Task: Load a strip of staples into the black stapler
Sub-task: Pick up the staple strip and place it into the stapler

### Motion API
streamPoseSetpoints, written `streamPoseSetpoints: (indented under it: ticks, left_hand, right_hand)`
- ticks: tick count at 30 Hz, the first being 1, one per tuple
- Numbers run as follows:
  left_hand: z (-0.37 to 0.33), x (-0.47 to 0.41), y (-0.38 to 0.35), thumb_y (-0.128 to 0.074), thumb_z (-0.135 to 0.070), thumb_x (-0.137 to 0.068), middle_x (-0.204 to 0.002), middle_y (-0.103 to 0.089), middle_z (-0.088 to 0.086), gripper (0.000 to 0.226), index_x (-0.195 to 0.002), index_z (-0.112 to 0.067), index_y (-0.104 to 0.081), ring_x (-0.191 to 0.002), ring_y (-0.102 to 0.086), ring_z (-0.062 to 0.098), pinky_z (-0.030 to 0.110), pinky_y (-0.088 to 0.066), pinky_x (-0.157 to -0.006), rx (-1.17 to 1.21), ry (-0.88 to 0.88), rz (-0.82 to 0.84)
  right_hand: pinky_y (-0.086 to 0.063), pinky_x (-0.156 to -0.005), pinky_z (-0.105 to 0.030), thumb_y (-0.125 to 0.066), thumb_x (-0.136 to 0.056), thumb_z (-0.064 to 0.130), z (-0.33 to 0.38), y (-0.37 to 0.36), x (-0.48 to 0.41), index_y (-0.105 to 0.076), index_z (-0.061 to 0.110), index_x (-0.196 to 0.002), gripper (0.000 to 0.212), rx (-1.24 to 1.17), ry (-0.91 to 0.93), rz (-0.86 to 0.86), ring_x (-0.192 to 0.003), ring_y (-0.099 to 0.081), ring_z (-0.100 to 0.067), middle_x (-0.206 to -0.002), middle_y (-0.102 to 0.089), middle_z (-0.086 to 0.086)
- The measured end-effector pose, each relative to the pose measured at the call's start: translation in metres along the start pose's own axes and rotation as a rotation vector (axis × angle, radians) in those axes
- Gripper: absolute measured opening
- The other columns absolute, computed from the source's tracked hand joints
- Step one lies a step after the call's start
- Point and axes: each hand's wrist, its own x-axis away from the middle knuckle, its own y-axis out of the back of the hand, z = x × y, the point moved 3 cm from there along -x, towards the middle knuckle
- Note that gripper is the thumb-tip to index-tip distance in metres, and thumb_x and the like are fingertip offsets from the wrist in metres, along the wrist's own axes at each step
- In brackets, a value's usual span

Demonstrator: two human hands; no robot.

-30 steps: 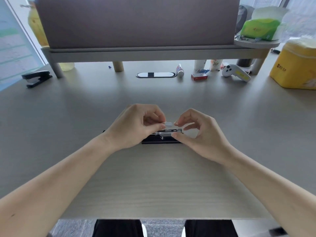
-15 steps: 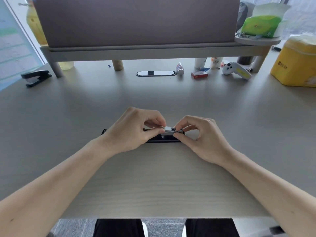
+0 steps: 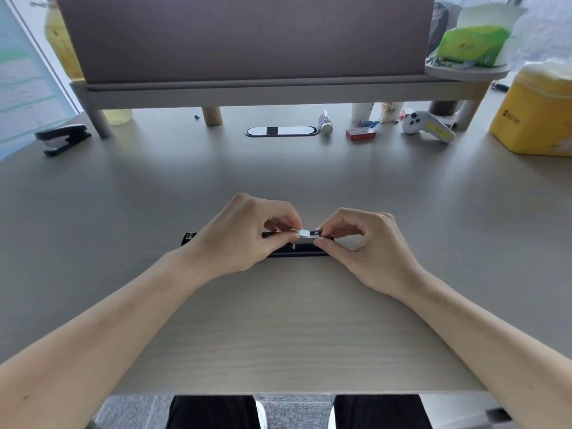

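Note:
The black stapler [image 3: 297, 250] lies flat and opened out on the desk in front of me, its far left end [image 3: 188, 238] showing past my wrist. A short silver strip of staples [image 3: 305, 233] sits at the metal channel of the stapler. My left hand [image 3: 244, 239] pinches the strip between thumb and forefinger. From the right, my right hand [image 3: 362, 243] pinches the channel's end, thumb at the front and forefinger behind. Most of the stapler's middle is hidden under my left hand.
A second black stapler [image 3: 63, 139] lies at the far left. At the back stand a red staple box [image 3: 360, 133], a small tube [image 3: 325, 122], a white and yellow controller [image 3: 428, 126] and a yellow container [image 3: 538, 113]. A raised shelf [image 3: 247, 88] spans the back.
Both hands have lowered the strip from just above the stapler down onto its metal channel. The hands have closed in toward each other.

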Motion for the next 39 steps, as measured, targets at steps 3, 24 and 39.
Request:
streamPoseSetpoints:
  ticks: [3,24,39]
  left_hand:
    - [-0.002,-0.003,0.0,-0.079,-0.021,-0.091,-0.086,-0.081,-0.012,0.004,-0.094,-0.02,-0.08,-0.088,-0.076,-0.001,0.028,-0.059,-0.083,-0.028,0.006,0.031]
    - [0.001,0.003,-0.008,-0.076,-0.033,-0.09,-0.068,-0.073,-0.001,0.01,-0.089,-0.023,-0.075,-0.061,-0.058,0.021,0.032,-0.049,-0.061,-0.136,0.032,0.032]
    - [0.048,0.038,0.047,-0.092,-0.031,-0.074,-0.097,-0.075,-0.027,0.034,-0.098,-0.04,-0.07,-0.089,-0.069,-0.008,0.018,-0.05,-0.076,-0.094,0.335,0.172]
  right_hand:
    - [-0.055,-0.081,-0.011,-0.087,-0.086,0.019,0.0,0.0,0.0,-0.077,0.014,-0.083,0.012,-0.005,-0.006,0.009,-0.083,-0.077,-0.004,-0.082,-0.081,0.007]
    - [-0.049,-0.078,-0.004,-0.088,-0.085,0.019,0.0,0.001,0.0,-0.076,0.014,-0.081,0.013,-0.008,-0.03,0.002,-0.083,-0.077,-0.006,-0.083,-0.081,0.006]
    - [-0.049,-0.081,-0.004,-0.093,-0.077,0.018,0.004,0.002,0.001,-0.071,0.018,-0.091,0.025,-0.008,-0.053,0.028,-0.089,-0.076,-0.002,-0.089,-0.081,0.01]
